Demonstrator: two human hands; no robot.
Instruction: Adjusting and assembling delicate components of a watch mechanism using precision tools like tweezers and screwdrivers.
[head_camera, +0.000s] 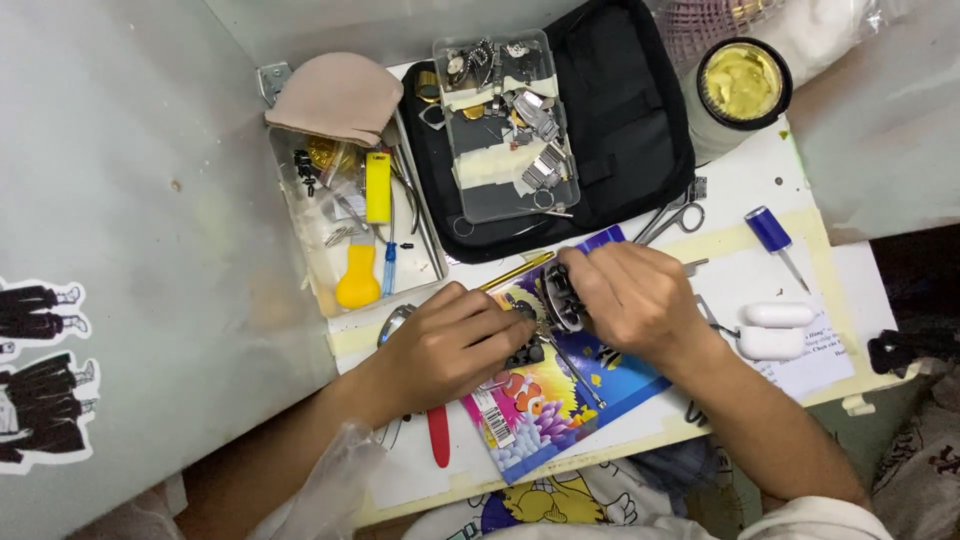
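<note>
While the left hand (455, 345) is pinching a thin metal tool (572, 368), the right hand (628, 295) is gripping a black-and-silver wristwatch (562, 297) above a colourful fish-print booklet (560, 390) on the white surface (740, 190).

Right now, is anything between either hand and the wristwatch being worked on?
Nothing visible. The right hand grips the watch directly, and the left hand rests against its dark strap over the colourful booklet.
</note>
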